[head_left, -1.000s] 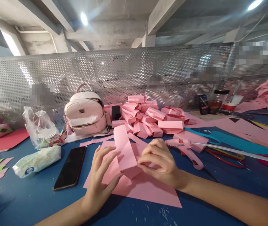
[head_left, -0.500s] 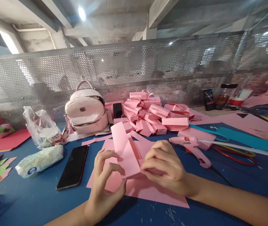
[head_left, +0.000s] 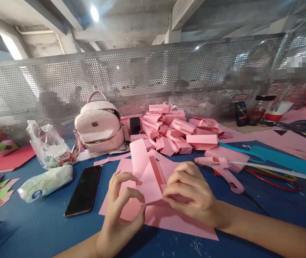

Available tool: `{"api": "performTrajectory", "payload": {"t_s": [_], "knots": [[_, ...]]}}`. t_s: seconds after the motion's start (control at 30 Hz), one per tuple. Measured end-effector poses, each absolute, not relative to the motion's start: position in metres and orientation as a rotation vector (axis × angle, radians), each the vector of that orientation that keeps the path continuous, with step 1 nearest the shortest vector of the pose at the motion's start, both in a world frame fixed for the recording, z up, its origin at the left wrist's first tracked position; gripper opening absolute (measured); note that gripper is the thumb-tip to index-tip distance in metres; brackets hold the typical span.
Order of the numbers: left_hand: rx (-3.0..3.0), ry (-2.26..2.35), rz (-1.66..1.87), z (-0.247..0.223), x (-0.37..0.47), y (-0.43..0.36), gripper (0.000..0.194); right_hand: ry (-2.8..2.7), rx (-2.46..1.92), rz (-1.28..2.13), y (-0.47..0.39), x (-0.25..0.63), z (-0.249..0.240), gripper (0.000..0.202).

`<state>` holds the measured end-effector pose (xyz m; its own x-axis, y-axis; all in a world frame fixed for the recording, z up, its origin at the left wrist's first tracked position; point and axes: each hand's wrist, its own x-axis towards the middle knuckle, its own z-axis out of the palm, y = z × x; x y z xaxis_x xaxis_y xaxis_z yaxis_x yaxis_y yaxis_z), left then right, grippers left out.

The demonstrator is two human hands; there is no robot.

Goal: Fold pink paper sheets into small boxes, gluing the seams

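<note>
At near-right corner of folded pink paper point(head_left: 149, 187), right hand point(head_left: 192, 191) pinched on it; at near-left corner, left hand point(head_left: 116, 210) curled, thumb and forefinger almost meeting, hold unclear. Paper lies between hands, long axis pointing away, slanting left. Beneath: pink sheet point(head_left: 179, 225), blue table point(head_left: 42, 229).

One left hand point(head_left: 123, 211), one right hand point(head_left: 192, 190), one backpack point(head_left: 100, 123), one glue gun point(head_left: 220, 164) and at least two phones point(head_left: 83, 191) can be counted; the heaped pink boxes point(head_left: 183, 126) are too overlapped to be counted.

Right hand point(head_left: 192, 193) on folded pink paper point(head_left: 149, 184)
</note>
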<state>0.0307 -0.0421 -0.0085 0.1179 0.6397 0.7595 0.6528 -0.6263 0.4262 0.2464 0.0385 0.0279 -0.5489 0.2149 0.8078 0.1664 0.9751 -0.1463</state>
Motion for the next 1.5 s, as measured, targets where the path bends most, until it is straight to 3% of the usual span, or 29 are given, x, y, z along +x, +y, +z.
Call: {"api": "performTrajectory", "payload": {"t_s": [1.5], "knots": [[-2.341, -1.376, -1.648, -0.007, 0.042, -0.043, 0.02, -2.173, -0.266, 0.056, 0.031, 0.244, 0.03, 0.009]]}}
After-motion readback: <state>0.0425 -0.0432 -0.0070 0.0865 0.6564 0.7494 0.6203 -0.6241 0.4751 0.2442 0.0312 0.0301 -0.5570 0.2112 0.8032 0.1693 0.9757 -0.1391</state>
